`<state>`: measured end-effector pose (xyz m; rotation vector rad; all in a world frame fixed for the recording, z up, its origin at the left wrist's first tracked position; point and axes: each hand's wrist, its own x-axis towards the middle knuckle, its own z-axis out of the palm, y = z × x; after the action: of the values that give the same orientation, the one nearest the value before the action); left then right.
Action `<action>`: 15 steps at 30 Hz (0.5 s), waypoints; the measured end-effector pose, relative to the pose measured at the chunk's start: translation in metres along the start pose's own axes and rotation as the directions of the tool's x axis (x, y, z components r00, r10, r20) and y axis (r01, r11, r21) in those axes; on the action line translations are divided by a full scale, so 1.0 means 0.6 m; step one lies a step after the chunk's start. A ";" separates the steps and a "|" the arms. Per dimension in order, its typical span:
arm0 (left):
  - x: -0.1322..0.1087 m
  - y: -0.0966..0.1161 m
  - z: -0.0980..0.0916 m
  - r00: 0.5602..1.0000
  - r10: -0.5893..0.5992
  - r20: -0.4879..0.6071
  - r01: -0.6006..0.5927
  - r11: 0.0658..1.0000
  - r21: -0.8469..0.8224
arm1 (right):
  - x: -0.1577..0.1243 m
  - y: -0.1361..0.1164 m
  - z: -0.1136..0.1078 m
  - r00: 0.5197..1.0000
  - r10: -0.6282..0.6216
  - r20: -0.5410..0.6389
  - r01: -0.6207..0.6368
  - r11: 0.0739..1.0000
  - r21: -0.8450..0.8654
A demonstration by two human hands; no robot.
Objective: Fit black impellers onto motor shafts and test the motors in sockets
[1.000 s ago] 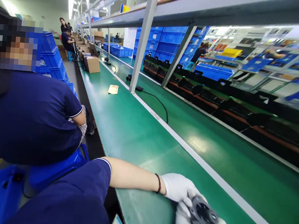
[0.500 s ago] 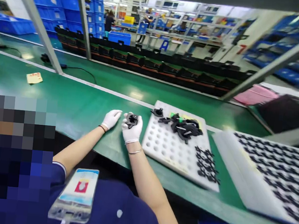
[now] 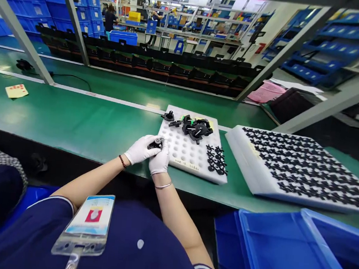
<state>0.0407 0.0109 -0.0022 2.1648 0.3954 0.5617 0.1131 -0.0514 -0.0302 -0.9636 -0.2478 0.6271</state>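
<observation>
Both white-gloved hands meet just off the near left corner of a white foam tray [image 3: 180,155], over the green surface [image 3: 74,119]. The left hand [image 3: 139,149] reaches in from the side with its fingers curled over a small black part [image 3: 155,143], and the right hand [image 3: 160,160] pinches the same part from the near side, so the hands are closed narrowly on it, not spread. A firm two-sided pinch, held clear of the tray's edge, looks the steadiest way to handle something this small. Its round hub faces up, and its long axis seems to slant from the left hand toward the tray, though fingers hide its full length. A heap of black parts [image 3: 197,128] and smaller black pieces [image 3: 216,159] lie on the tray.
</observation>
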 end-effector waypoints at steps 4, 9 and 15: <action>0.047 0.013 0.013 0.992 -0.089 -0.087 0.080 0.992 -0.098 | 0.012 -0.043 -0.017 0.995 -0.093 -0.029 0.085 0.975 -0.205; 0.154 0.004 0.043 0.960 -0.216 -0.180 0.188 0.969 -0.159 | 0.102 -0.195 -0.101 0.981 -0.193 0.027 0.177 0.822 -0.541; 0.226 -0.007 0.080 0.984 -0.166 -0.067 0.179 0.939 0.294 | 0.216 -0.311 -0.182 0.960 -0.131 0.246 0.198 -0.302 -0.933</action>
<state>0.1804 0.0446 0.0029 2.3776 0.7267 0.4720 0.3392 -0.1257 0.0528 -2.5792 -1.0942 -0.0692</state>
